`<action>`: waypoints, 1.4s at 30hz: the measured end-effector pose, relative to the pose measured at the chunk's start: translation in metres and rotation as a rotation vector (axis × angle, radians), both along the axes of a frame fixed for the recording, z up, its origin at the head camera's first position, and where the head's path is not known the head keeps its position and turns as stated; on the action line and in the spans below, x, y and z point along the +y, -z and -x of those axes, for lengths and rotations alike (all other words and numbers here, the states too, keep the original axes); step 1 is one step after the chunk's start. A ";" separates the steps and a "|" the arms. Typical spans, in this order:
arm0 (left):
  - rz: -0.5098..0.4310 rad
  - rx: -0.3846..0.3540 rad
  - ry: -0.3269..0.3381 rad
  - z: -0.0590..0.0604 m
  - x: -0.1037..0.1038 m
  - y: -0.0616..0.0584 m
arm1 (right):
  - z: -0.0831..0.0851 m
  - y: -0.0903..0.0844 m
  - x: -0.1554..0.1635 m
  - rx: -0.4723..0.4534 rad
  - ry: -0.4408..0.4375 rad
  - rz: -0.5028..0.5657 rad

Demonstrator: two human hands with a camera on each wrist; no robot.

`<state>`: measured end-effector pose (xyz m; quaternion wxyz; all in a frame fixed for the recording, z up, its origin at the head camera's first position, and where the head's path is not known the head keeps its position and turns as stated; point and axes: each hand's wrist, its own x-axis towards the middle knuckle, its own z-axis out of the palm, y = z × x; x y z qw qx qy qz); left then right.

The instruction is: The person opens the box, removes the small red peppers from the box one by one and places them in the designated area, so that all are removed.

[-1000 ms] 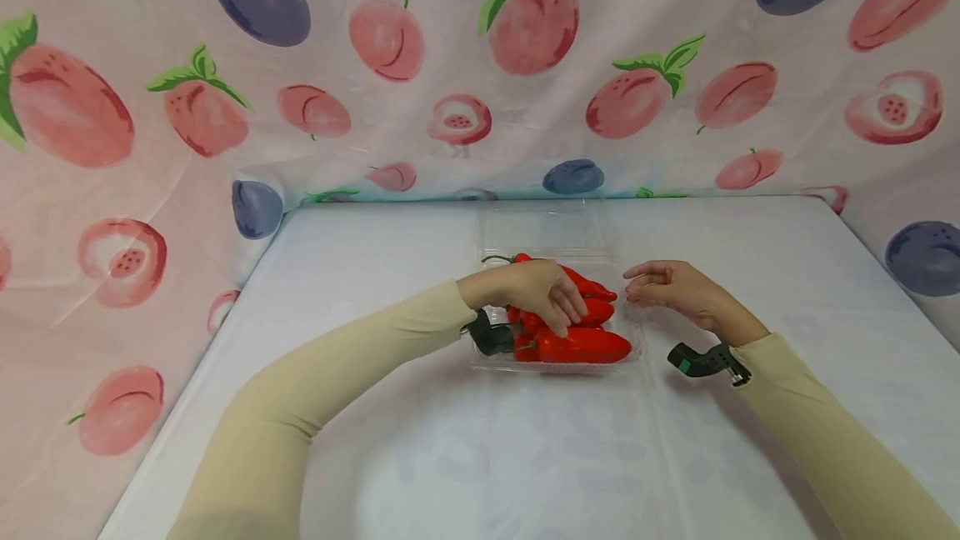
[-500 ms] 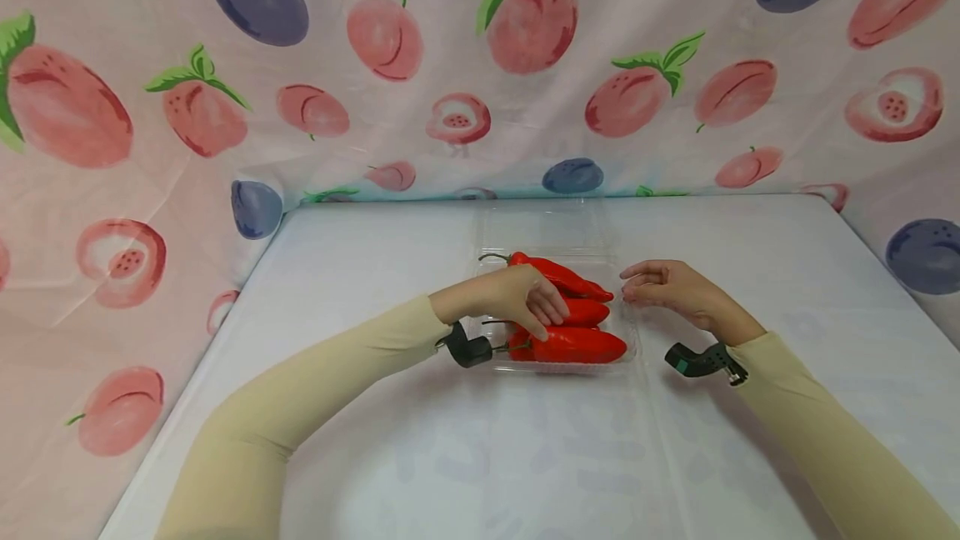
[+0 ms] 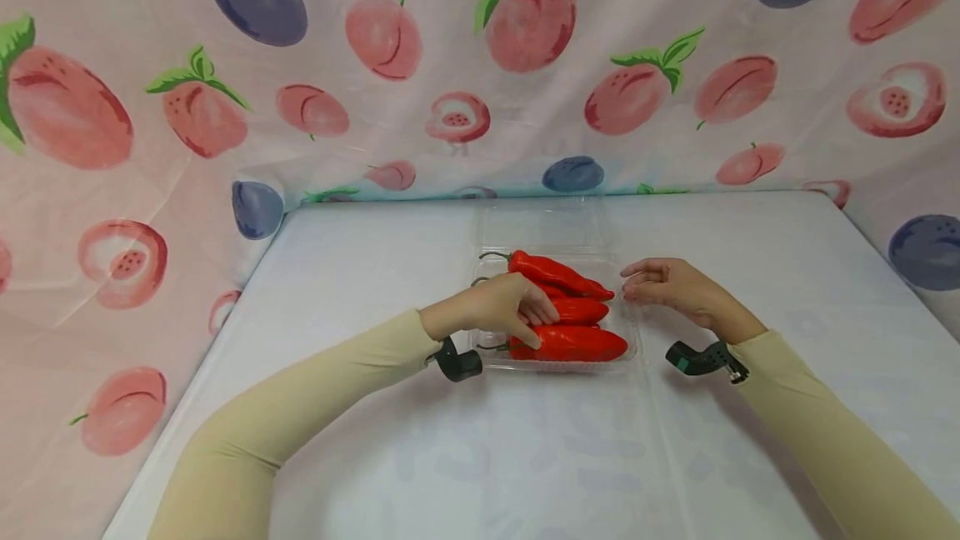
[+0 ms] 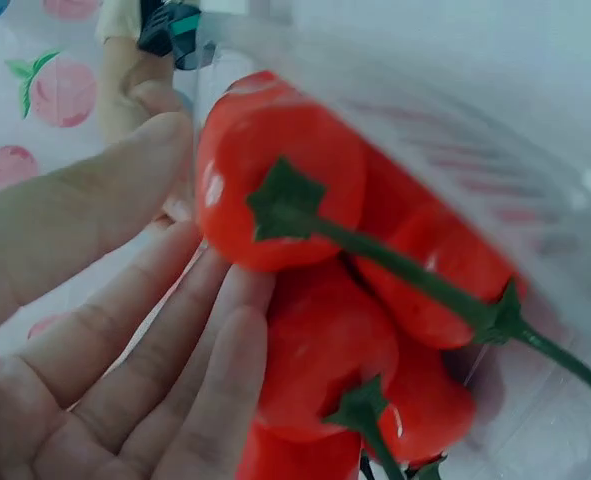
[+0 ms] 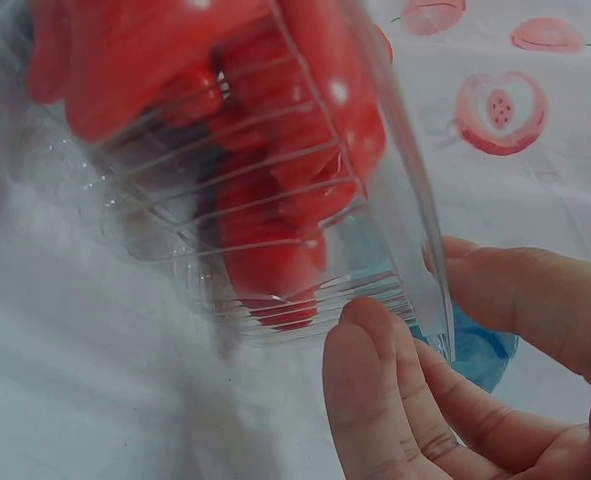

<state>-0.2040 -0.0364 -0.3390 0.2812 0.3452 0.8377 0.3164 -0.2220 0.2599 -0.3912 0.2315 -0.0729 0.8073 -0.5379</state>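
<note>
- The white surface [image 3: 525,457] runs from the near edge at 6 o'clock up to the container, with both cream sleeves angling in across it from the lower corners
- Left hand [image 3: 501,311] lies at about 9 o'clock of the container; its fingers [image 4: 145,400] are nearly straight and loose, lying along the stem ends of the red peppers [image 3: 570,332], touching them rather than gripping, probably to keep the pile from rolling out
- The peppers are stacked lengthwise inside the clear plastic clamshell container [image 3: 633,348], stems pointing toward 9 o'clock, tips toward 3 o'clock; the left wrist view shows green caps and stems close against the fingers
- Right hand [image 3: 678,290] sits at 3 o'clock of the container, thumb and fingertips [image 5: 375,390] pinching the thin clear rim [image 5: 415,270], seemingly to steady the light tray against the push from the other side
- The container's lid [image 3: 543,227] lies open flat toward 12 o'clock, leaving the tray accessible from above
- Beyond it, a fruit-print cloth [image 3: 375,65] hangs as backdrop at the far edge
</note>
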 end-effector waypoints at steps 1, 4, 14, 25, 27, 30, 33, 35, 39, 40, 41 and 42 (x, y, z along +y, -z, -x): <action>0.003 0.016 -0.001 -0.001 0.001 0.000 | 0.000 0.000 0.000 0.000 0.000 -0.002; 0.012 0.054 -0.019 -0.005 0.003 0.001 | 0.000 0.000 0.000 0.001 0.000 0.001; -0.028 0.124 -0.081 -0.013 0.004 0.012 | 0.000 -0.001 0.000 -0.002 0.003 -0.014; 0.004 0.276 -0.062 -0.024 0.000 0.016 | 0.000 0.000 0.000 -0.006 0.000 -0.019; 0.016 0.294 -0.054 -0.025 0.000 0.015 | 0.000 -0.001 0.000 -0.005 0.000 -0.023; 0.022 0.306 -0.049 -0.025 0.001 0.015 | -0.001 -0.002 0.000 -0.005 -0.001 -0.030; 0.025 0.316 -0.046 -0.026 0.001 0.014 | -0.002 -0.003 -0.001 -0.004 -0.005 -0.027; 0.026 0.328 -0.043 -0.026 0.001 0.014 | -0.002 -0.004 -0.001 -0.004 -0.007 -0.024; 0.027 0.366 -0.030 -0.026 0.000 0.015 | -0.002 -0.003 0.000 -0.009 -0.007 -0.015; 0.027 0.376 -0.028 -0.027 0.000 0.015 | -0.002 -0.003 0.000 -0.010 -0.008 -0.013; 0.029 0.386 -0.026 -0.027 0.000 0.015 | -0.001 -0.003 0.000 -0.010 -0.009 -0.012; 0.030 0.393 -0.025 -0.027 0.000 0.015 | -0.001 -0.003 0.000 -0.010 -0.010 -0.011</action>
